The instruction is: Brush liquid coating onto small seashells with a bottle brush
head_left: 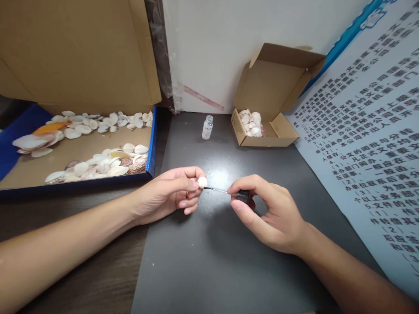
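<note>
White shell (202, 182) juts past the left hand's (173, 189) pinching thumb and forefinger — right hand (271, 213) pinching the black-capped brush (243, 196), tip at the shell's edge!

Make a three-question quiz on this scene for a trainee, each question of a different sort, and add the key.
1. Multiple choice. What does the bare right hand hold?
A. A wavy orange shell
B. A thin brush with a black cap
C. A brown cardboard flap

2. True or false. A small clear glass bottle with a white label stands upright on the smooth dark grey surface.

3. Fill in the colour. The bare left hand pinches a small, round, shell-like piece that is ____.

Key: 1. B; 2. True; 3. White.
</note>
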A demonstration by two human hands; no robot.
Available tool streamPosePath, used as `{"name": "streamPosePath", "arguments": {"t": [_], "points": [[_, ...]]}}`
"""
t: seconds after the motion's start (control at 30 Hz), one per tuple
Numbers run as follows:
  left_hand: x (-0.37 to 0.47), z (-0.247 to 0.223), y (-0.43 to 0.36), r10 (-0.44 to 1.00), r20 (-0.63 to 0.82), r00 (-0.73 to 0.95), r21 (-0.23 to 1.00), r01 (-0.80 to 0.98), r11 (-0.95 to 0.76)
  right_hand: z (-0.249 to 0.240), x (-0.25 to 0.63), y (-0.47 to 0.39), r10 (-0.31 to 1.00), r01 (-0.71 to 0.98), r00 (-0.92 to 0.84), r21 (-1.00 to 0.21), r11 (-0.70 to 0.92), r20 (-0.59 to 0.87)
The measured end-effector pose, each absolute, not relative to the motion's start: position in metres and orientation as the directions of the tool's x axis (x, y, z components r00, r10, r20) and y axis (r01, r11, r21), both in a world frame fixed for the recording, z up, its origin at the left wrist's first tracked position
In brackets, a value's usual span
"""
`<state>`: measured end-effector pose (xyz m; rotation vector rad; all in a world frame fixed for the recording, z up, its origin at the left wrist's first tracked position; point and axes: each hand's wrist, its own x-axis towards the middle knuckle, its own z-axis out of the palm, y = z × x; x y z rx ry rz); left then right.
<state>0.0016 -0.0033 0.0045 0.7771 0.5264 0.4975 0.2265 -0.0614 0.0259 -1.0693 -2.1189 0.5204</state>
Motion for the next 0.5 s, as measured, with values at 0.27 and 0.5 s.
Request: {"name": "streamPosePath", "arguments": {"t": [0.27,0.5], "points": [[0.0018,0.0038,-0.0027,0.591,-0.253,0.766,0.757,-0.224,0.614,0.0229,0.2275,-0.0608,0.808,0.528,-0.412,-0.613,0.588,0.420],[0.0024,0.0033,-0.0028,0.594,-0.253,0.763,0.758,-0.225,0.612,0.0250,0.2261,-0.0600,0.831,0.598,-0.386,-0.578,0.556,0.401]]}}
